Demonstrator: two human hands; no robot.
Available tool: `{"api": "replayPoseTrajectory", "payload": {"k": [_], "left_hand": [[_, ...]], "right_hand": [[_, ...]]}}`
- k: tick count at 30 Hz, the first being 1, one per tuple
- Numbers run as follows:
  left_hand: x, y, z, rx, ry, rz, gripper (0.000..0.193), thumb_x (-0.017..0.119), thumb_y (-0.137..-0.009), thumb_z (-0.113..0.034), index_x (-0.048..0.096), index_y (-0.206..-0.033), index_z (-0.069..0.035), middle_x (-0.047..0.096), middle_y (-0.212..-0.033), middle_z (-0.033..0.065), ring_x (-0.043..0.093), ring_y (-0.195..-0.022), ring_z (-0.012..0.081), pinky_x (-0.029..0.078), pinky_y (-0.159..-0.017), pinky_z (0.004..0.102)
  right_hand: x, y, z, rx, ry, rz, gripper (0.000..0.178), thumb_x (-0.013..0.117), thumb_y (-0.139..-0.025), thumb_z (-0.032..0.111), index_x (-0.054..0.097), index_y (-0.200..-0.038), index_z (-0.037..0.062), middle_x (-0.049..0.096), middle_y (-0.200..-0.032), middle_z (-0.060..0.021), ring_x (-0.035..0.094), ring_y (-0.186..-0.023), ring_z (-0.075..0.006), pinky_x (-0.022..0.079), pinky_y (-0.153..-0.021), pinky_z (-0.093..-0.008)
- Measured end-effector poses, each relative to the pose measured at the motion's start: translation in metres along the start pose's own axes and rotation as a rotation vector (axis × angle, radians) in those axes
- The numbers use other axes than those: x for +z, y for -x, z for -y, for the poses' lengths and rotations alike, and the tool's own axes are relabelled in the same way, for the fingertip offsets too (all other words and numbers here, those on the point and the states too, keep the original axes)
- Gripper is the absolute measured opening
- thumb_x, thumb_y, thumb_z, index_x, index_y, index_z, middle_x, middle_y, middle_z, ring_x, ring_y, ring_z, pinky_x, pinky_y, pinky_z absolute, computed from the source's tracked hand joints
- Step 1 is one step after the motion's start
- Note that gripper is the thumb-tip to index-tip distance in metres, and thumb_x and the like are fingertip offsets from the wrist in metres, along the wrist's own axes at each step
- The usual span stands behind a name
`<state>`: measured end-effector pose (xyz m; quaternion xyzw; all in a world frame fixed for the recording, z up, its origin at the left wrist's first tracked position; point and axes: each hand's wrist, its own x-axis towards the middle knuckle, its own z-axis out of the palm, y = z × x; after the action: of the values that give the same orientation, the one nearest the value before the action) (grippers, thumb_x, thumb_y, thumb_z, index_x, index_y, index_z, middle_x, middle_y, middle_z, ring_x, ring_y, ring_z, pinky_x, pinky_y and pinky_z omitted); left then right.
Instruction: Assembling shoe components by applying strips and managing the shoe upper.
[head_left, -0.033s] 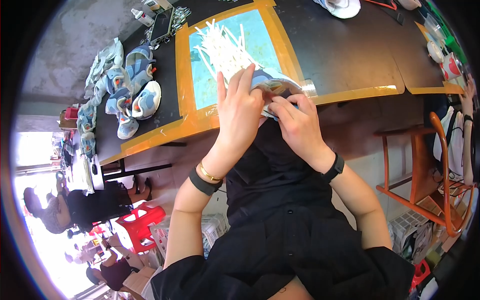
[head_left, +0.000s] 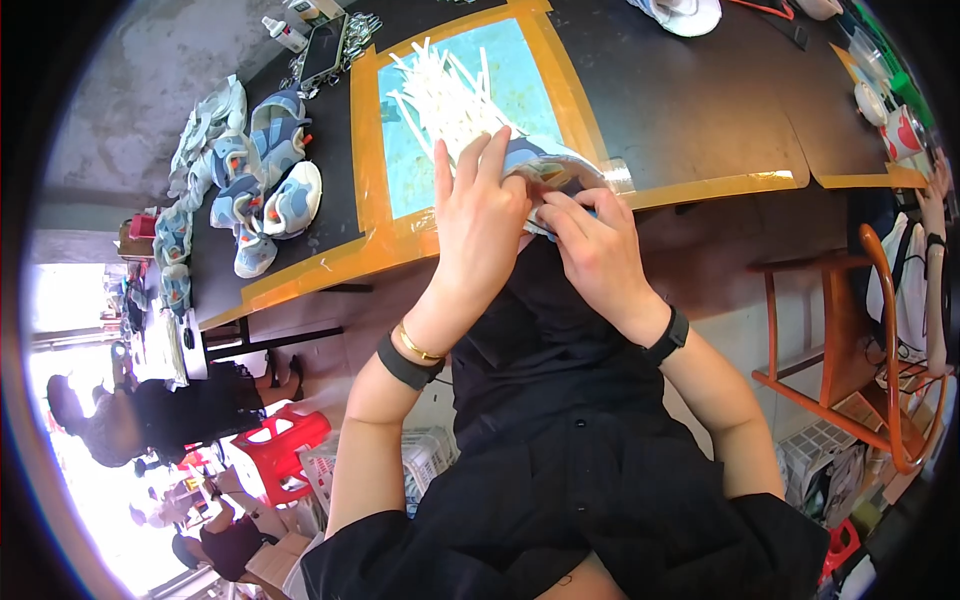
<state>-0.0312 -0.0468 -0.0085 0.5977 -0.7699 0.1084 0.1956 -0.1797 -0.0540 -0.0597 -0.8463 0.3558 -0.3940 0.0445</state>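
At the table's near edge, my left hand (head_left: 478, 220) pinches a blue and grey shoe upper (head_left: 545, 150) between thumb and forefinger, its other fingers stretched upward. My right hand (head_left: 597, 242) has its fingers curled over the upper's near rim, close to the left thumb. The fingertips meet at the upper's opening, and exactly what they press on is hidden. Just beyond lies a loose bundle of white strips (head_left: 445, 95) on a light-blue mat (head_left: 515, 65), partly covered by my left fingers.
Several similar shoe uppers (head_left: 293, 200) lie to the left. A phone (head_left: 323, 52) and a small white bottle (head_left: 285, 35) are at the far left. Tan tape (head_left: 710, 187) borders the table (head_left: 700, 110). A wooden chair (head_left: 850, 330) stands right; red stools (head_left: 285, 450) and people are left.
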Motion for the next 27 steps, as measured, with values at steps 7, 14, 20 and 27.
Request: {"api": "replayPoseTrajectory", "payload": {"k": [7,14,20,27], "left_hand": [[0.011,-0.004,0.014,0.068,0.119,-0.002,0.015,0.067,-0.070,-0.009,0.062,-0.081,0.000,0.058,-0.118,0.0141,0.054,-0.109,0.0308,0.026,-0.108,0.0533],[0.015,-0.005,0.022,-0.043,0.242,0.021,0.011,0.066,-0.075,-0.010,0.064,-0.083,-0.004,0.061,-0.113,0.0106,0.056,-0.105,0.0305,0.027,-0.107,0.0549],[-0.002,-0.016,0.009,0.068,-0.090,0.037,0.009,0.065,-0.072,-0.010,0.068,-0.078,-0.005,0.063,-0.108,0.0094,0.055,-0.105,0.0248,0.023,-0.110,0.0519],[0.005,-0.014,0.023,0.073,0.092,0.073,0.009,0.065,-0.075,-0.012,0.066,-0.079,-0.004,0.062,-0.110,0.0089,0.056,-0.105,0.0267,0.020,-0.111,0.0536]], "right_hand": [[-0.003,-0.002,0.000,-0.023,0.074,0.020,0.026,0.061,-0.073,0.011,0.062,-0.098,0.0056,0.064,-0.111,-0.0021,0.053,-0.086,-0.0177,0.043,-0.080,-0.0318],[-0.007,-0.008,0.007,-0.039,0.132,0.049,0.020,0.060,-0.074,0.012,0.060,-0.093,0.0066,0.063,-0.114,-0.0034,0.052,-0.085,-0.0173,0.042,-0.077,-0.0302],[-0.005,-0.004,0.003,-0.052,0.149,0.067,0.018,0.059,-0.074,0.011,0.059,-0.092,0.0066,0.063,-0.114,-0.0038,0.053,-0.085,-0.0176,0.042,-0.077,-0.0301],[-0.012,-0.008,0.002,-0.076,0.096,0.087,0.017,0.057,-0.074,0.010,0.059,-0.091,0.0072,0.062,-0.115,-0.0033,0.052,-0.085,-0.0175,0.042,-0.078,-0.0304]]}}
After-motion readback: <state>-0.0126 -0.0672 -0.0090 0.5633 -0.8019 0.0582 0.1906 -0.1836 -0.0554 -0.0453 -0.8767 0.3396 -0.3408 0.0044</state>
